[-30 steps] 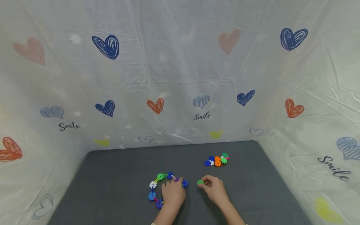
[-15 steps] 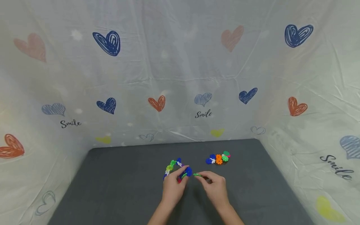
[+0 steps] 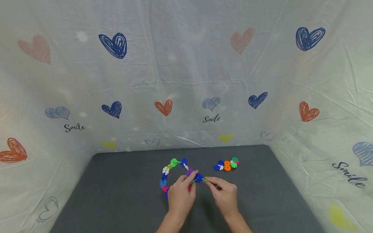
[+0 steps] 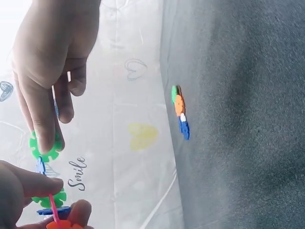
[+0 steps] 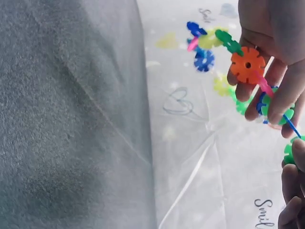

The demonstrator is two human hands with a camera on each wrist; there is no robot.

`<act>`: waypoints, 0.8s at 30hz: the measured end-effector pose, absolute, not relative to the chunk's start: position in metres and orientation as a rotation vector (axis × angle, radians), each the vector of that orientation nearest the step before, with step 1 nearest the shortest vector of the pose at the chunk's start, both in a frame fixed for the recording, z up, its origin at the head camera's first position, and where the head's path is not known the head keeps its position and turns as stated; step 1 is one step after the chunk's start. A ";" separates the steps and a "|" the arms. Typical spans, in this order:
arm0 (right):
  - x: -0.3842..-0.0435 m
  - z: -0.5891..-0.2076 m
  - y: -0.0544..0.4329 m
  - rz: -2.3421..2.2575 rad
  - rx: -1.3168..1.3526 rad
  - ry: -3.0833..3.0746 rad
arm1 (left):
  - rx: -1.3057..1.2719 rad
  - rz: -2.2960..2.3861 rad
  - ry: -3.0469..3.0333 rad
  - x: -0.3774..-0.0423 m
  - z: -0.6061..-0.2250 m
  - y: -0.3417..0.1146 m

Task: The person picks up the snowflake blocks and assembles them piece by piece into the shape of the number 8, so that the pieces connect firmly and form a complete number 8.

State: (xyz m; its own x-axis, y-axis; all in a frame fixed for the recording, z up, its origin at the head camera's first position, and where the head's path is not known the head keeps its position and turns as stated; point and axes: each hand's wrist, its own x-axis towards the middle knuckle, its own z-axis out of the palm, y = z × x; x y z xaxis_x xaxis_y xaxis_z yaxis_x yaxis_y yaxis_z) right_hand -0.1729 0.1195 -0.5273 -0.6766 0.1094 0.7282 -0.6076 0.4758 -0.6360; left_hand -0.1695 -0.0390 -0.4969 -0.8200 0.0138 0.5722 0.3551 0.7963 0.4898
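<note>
A curved chain of colourful notched plastic snowflake discs (image 3: 165,170) hangs from my left hand (image 3: 181,197), raised over the table. Thumb and fingers of this hand pinch the chain near a green disc (image 5: 279,109), close to a pink disc and an orange disc (image 5: 248,65). Past the fingertips a blue disc (image 3: 198,178) sticks out at the chain's end. My right hand (image 3: 225,195) pinches another green disc (image 4: 35,148) between thumb and forefinger. Its edge meets the blue disc, which stands edge-on in the right wrist view. The fingers hide part of both green discs.
Farther back to the right, a small group of discs in blue, white, orange, green and pink (image 3: 227,165) lies on the dark grey table (image 3: 122,191). A pale cloth printed with hearts (image 3: 183,129) rises behind the table and along its sides.
My left hand has lifted the chain off the table and turned it, gripping it near the blue disc. My right hand has brought its green disc leftward and up against that blue disc.
</note>
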 end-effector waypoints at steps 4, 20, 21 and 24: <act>-0.171 -0.522 0.120 1.080 0.450 -2.007 | -0.284 -0.757 -2.409 -0.168 -0.499 -0.037; -0.169 -0.514 0.118 0.589 0.592 -2.132 | -0.280 -0.739 -2.505 -0.165 -0.504 -0.037; -0.169 -0.515 0.119 0.586 0.603 -2.143 | -0.280 -0.727 -2.509 -0.165 -0.504 -0.037; -0.168 -0.518 0.119 0.634 0.621 -2.170 | -0.271 -0.740 -2.559 -0.164 -0.504 -0.038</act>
